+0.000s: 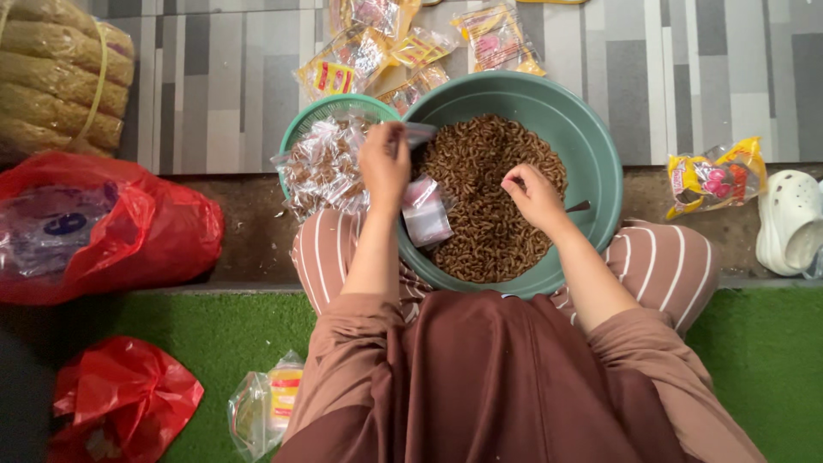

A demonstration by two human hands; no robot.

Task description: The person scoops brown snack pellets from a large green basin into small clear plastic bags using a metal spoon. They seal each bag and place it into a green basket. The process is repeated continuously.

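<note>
A large green basin rests on my lap, filled with brown curly snack pieces. My left hand grips a small clear plastic bag that hangs over the basin's left rim. My right hand is pinched together over the snacks, fingers closed on a few pieces. A spoon handle pokes out of the snacks just right of that hand. Left of the basin stands a smaller green basket holding several filled clear packets.
Yellow-labelled snack packets lie on the tiled floor behind the basin, another to the right beside a white clog. Red plastic bags lie on the left, bundled long packets top left, a clear bag on green turf.
</note>
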